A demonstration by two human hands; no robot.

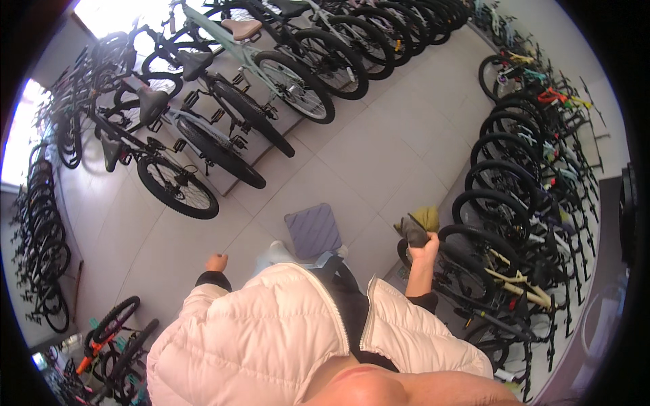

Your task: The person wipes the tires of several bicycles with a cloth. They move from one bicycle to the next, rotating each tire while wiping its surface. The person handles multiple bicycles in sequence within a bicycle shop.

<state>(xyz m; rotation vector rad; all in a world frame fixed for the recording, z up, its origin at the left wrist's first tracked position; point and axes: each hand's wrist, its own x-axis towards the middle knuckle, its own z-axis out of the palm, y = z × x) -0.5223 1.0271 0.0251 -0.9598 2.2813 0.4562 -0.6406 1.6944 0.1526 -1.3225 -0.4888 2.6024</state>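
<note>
The right hand (423, 252) has its fingers closed around a crumpled bundle of olive-yellow and dark grey soft cloth (414, 230), held above the tiled light grey floor (379, 162) near its right edge. Much of the bundle spills past this grip, so a loose fold could snag on the row of parked bicycles with thin black tyres (497, 203) lining that edge, if the arm swings outward. The closest wheel seems just beside the wrist, though the wide view makes the gap hard to judge. A knock there might tip one bicycle into its neighbours, as they stand tightly packed. If the fingers loosen, the bundle might slip to the floor or between the wheels.

The left hand (217, 262) hangs well apart, over open floor; its fingers look curled, but I cannot tell how tightly or whether anything is inside. By the feet lies a square grey-purple panel with rounded corners (313, 231); a shoe could catch its edge. The open, pale pink quilted jacket (250, 325) bulges outward and could hook a handlebar if the person leans close.
</note>
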